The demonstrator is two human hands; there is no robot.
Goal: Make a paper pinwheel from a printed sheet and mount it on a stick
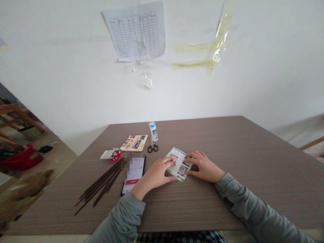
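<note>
A small printed sheet of paper (181,167) with pictures, text and a green edge lies at a slant on the brown table. It looks folded or layered. My left hand (160,172) holds the sheet's left side, its fingertips pressed on top and the thumb at the near edge. On the right side, the thumb and fingers of my right hand (204,167) grip the sheet's edge. Both hands cover parts of the paper. Just beyond it lie black-handled scissors (153,147), blades partly hidden, beside a white glue stick (153,131) with a blue cap, standing upright.
A phone (133,172) lies left of my left hand, next to a bundle of thin dark sticks (100,184). Behind them are an open red-and-white box (115,155) and a printed booklet (134,143). The table (253,162) meets a white wall (192,98).
</note>
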